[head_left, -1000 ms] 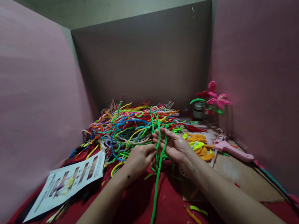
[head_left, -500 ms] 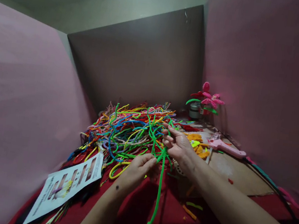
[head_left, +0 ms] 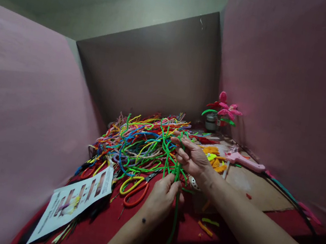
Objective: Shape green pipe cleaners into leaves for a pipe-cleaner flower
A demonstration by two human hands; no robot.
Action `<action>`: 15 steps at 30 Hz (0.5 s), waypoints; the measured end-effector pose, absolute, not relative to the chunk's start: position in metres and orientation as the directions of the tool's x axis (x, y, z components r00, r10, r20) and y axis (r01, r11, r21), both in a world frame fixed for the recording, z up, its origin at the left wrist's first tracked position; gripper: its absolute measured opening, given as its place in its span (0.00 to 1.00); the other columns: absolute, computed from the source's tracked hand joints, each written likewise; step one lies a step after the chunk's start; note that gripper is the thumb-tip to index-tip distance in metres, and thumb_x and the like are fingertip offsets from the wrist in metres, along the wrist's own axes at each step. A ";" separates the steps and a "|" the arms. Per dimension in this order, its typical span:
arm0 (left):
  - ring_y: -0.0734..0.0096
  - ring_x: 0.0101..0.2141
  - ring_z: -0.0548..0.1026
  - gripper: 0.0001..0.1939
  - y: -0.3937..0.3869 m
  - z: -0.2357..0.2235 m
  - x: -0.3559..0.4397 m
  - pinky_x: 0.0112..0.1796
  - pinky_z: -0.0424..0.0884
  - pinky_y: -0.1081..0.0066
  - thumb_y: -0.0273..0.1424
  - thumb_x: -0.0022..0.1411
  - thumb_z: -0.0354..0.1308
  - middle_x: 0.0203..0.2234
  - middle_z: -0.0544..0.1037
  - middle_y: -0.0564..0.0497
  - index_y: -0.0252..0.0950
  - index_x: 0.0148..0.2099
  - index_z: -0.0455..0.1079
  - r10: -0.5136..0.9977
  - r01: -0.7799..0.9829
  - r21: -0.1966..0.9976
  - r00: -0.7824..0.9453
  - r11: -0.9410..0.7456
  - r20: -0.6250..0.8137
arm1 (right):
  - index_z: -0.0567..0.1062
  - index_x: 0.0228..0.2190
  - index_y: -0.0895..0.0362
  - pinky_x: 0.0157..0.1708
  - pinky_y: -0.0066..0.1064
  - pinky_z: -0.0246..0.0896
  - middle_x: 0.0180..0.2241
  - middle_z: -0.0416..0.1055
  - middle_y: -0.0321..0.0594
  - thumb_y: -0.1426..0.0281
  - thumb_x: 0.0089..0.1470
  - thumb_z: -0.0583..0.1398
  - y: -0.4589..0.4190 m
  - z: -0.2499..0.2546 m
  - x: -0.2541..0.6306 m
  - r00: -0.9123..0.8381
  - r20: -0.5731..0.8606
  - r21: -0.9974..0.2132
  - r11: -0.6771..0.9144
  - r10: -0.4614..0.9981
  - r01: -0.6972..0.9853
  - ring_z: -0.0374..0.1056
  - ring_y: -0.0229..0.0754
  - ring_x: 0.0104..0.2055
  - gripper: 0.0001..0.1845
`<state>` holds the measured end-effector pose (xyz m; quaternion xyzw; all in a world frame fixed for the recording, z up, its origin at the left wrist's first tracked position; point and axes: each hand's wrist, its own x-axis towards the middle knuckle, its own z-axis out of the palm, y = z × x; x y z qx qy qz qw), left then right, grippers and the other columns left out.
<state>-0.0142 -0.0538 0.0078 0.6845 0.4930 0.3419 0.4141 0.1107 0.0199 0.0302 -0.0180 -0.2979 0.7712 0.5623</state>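
Several green pipe cleaners are bunched between my hands in front of the pile. My left hand (head_left: 162, 196) is closed around the lower part of the bunch, and one green pipe cleaner (head_left: 175, 216) hangs down below it. Higher up, my right hand (head_left: 192, 158) has its fingers bent about the upper green strands, which pass between thumb and fingers. Behind the hands lies a tangled heap of many-coloured pipe cleaners (head_left: 145, 135). Scissors with yellow and red handles (head_left: 136, 197) lie just left of my left hand.
A printed white sheet (head_left: 75, 202) lies at the left on the red cloth (head_left: 95, 233). A pink glue gun (head_left: 246, 162) rests on cardboard (head_left: 263, 188) at the right, near orange pieces (head_left: 215, 161). Pink flowers (head_left: 229, 111) stand behind. Pink partitions (head_left: 292, 83) rise at the sides.
My left hand has moved right and slightly down to grip the bunch under my right hand, uncovering the scissors' red handle. My right hand's fingers have shifted slightly left.
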 end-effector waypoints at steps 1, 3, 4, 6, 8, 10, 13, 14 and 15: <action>0.79 0.19 0.63 0.10 -0.056 0.009 -0.015 0.23 0.57 0.77 0.33 0.57 0.47 0.16 0.68 0.55 0.36 0.24 0.57 0.957 0.403 0.900 0.286 -0.167 0.049 | 0.70 0.36 0.58 0.11 0.18 0.46 0.30 0.75 0.38 0.78 0.53 0.50 0.018 0.031 0.111 -0.368 0.310 -0.483 -0.188 0.876 -0.855 0.48 0.25 0.11 0.12; 0.80 0.16 0.60 0.10 -0.058 0.011 -0.017 0.20 0.54 0.77 0.33 0.57 0.46 0.14 0.67 0.56 0.36 0.25 0.57 0.955 0.393 0.912 0.296 -0.114 -0.008 | 0.71 0.36 0.60 0.13 0.18 0.49 0.29 0.75 0.39 0.78 0.53 0.50 0.015 0.032 0.112 -0.364 0.316 -0.487 -0.179 0.876 -0.855 0.52 0.26 0.13 0.12; 0.81 0.14 0.57 0.10 -0.059 0.012 -0.018 0.18 0.52 0.77 0.34 0.57 0.46 0.14 0.67 0.56 0.36 0.26 0.58 0.954 0.374 0.924 0.298 -0.078 -0.040 | 0.71 0.36 0.60 0.15 0.18 0.51 0.29 0.74 0.40 0.79 0.53 0.51 0.014 0.033 0.113 -0.360 0.319 -0.490 -0.173 0.877 -0.855 0.54 0.26 0.15 0.12; 0.82 0.12 0.52 0.11 -0.058 0.012 -0.021 0.16 0.46 0.77 0.38 0.57 0.46 0.13 0.66 0.57 0.36 0.27 0.58 0.949 0.309 0.951 0.302 -0.008 -0.090 | 0.71 0.36 0.61 0.17 0.19 0.54 0.29 0.74 0.43 0.80 0.52 0.51 0.012 0.034 0.114 -0.362 0.315 -0.496 -0.173 0.877 -0.851 0.58 0.28 0.17 0.12; 0.83 0.12 0.48 0.14 -0.057 0.012 -0.024 0.15 0.43 0.78 0.42 0.56 0.48 0.11 0.62 0.60 0.36 0.27 0.58 0.946 0.211 0.977 0.309 0.034 -0.099 | 0.71 0.37 0.61 0.20 0.21 0.57 0.29 0.74 0.44 0.81 0.52 0.51 0.010 0.035 0.115 -0.375 0.278 -0.492 -0.204 0.884 -0.846 0.62 0.31 0.20 0.13; 0.84 0.11 0.47 0.16 -0.056 0.011 -0.024 0.15 0.42 0.78 0.44 0.54 0.51 0.10 0.57 0.62 0.36 0.26 0.57 0.949 0.139 0.989 0.303 0.042 -0.083 | 0.71 0.38 0.60 0.23 0.24 0.61 0.28 0.75 0.43 0.81 0.52 0.51 0.008 0.036 0.114 -0.373 0.221 -0.455 -0.243 0.901 -0.857 0.65 0.33 0.23 0.14; 0.85 0.10 0.49 0.14 -0.058 0.011 -0.022 0.14 0.43 0.78 0.43 0.54 0.51 0.11 0.61 0.61 0.36 0.28 0.60 0.957 0.124 0.992 0.283 0.030 -0.064 | 0.71 0.39 0.58 0.25 0.26 0.64 0.28 0.75 0.40 0.82 0.52 0.50 0.007 0.039 0.111 -0.330 0.148 -0.378 -0.254 0.932 -0.890 0.67 0.34 0.24 0.16; 0.84 0.10 0.50 0.14 -0.059 0.012 -0.021 0.14 0.44 0.78 0.42 0.55 0.51 0.12 0.64 0.60 0.36 0.29 0.61 0.960 0.133 0.991 0.275 0.025 -0.061 | 0.71 0.39 0.57 0.25 0.26 0.64 0.28 0.75 0.39 0.82 0.52 0.50 0.007 0.040 0.109 -0.311 0.137 -0.365 -0.244 0.940 -0.898 0.67 0.34 0.24 0.16; 0.83 0.11 0.51 0.14 -0.060 0.013 -0.021 0.14 0.45 0.78 0.42 0.55 0.50 0.13 0.66 0.59 0.36 0.29 0.62 0.961 0.140 0.990 0.268 0.022 -0.059 | 0.71 0.39 0.57 0.25 0.26 0.64 0.28 0.75 0.38 0.83 0.51 0.51 0.007 0.041 0.108 -0.294 0.129 -0.359 -0.232 0.947 -0.904 0.67 0.34 0.24 0.17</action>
